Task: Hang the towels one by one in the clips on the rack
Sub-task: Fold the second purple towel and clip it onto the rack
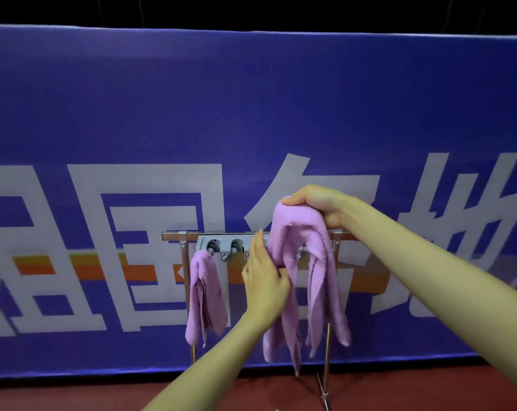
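A metal rack (174, 235) carries a grey clip bar (224, 247) with round clips along it. One pink towel (205, 301) hangs from the leftmost clip. My right hand (316, 204) grips the bunched top of a second pink towel (304, 286) above the bar, and its ends hang down in front of the rack's right half. My left hand (264, 278) pinches a fold of that towel just below the bar, near the middle clips. The clips behind the held towel are hidden.
A large blue banner (251, 114) with white characters and an orange stripe stands right behind the rack. The rack's thin metal legs (327, 366) reach down to a dark red floor (73, 396).
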Motion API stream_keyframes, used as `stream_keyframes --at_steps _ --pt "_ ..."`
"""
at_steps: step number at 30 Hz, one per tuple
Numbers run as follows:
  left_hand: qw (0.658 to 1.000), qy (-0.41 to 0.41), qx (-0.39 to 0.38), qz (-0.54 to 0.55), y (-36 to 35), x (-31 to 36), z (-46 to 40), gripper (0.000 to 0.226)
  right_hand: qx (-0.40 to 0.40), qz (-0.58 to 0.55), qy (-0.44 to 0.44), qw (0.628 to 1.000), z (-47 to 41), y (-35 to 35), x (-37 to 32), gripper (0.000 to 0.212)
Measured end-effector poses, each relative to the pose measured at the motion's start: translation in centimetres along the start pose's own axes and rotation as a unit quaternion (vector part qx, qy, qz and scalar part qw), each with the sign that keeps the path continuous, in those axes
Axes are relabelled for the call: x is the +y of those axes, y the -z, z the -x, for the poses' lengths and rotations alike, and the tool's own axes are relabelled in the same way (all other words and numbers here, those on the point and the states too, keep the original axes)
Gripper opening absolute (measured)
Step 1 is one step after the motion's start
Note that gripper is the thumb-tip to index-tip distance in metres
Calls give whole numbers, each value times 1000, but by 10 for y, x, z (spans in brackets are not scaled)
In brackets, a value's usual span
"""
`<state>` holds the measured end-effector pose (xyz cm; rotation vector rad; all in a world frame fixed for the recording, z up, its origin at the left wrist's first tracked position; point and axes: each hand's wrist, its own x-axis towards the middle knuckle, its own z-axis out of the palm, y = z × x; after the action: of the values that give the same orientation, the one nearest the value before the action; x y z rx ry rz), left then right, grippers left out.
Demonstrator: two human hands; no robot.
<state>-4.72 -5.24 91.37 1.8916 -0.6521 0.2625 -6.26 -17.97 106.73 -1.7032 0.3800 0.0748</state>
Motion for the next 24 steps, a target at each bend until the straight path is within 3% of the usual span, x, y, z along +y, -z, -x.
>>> stream_keyframes --at_steps 3,6,8,11,14,17,20,22,24 --pt "999 -23 -24 -14 -2 -1 1 78 11 -16 -5 1000 4 4 2 16" --pt "998 -50 -27 -28 -4 -5 -3 55 15 -25 -4 1000 5 7 3 17" --pt "999 -38 -27 13 -2 -7 -7 41 10 -34 -6 999 7 7 3 17" --pt "992 6 -55 112 2 -12 -16 39 1 -47 -14 999 7 9 4 21" --pt "986 44 -99 130 5 -20 -27 25 0 -35 -15 999 6 9 6 24" --pt "989 37 -109 91 16 -30 -39 21 5 -20 -15 1000 5 12 10 21" --pt "993 -42 -109 10 40 -32 -47 11 8 24 -30 999 5 22 15 28" --pt "980 -122 -114 -106 59 -31 -54 4 13 76 -29 997 6 26 19 32" --pt "948 -180 -96 -243 75 -30 -63 12 18 129 -14 991 6 28 23 28"
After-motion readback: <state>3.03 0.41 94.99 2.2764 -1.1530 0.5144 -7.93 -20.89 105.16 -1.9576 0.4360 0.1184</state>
